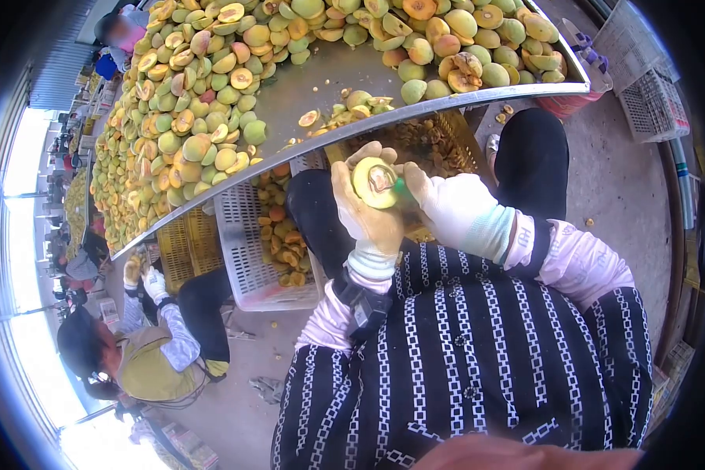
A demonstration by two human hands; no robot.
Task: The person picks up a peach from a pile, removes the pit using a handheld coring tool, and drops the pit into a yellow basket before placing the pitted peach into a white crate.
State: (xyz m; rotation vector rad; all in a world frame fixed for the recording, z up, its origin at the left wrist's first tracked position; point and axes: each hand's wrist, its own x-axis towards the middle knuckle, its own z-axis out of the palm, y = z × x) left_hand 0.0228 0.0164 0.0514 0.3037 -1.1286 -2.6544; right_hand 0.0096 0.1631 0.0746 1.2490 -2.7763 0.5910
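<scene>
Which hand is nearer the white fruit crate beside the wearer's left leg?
Left. In view, the left hand is right of the white crate, past the left leg; the right hand is farther right.

Yellow-green fruit point(374, 185), white-patterned black garment point(462, 345)

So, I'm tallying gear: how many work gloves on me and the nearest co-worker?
4: one on your left hand, one on your right hand, two on the co-worker's hands at left; all visible.

Green tool point(401, 189) part-hidden; fruit pile point(189, 110) cropped
</scene>
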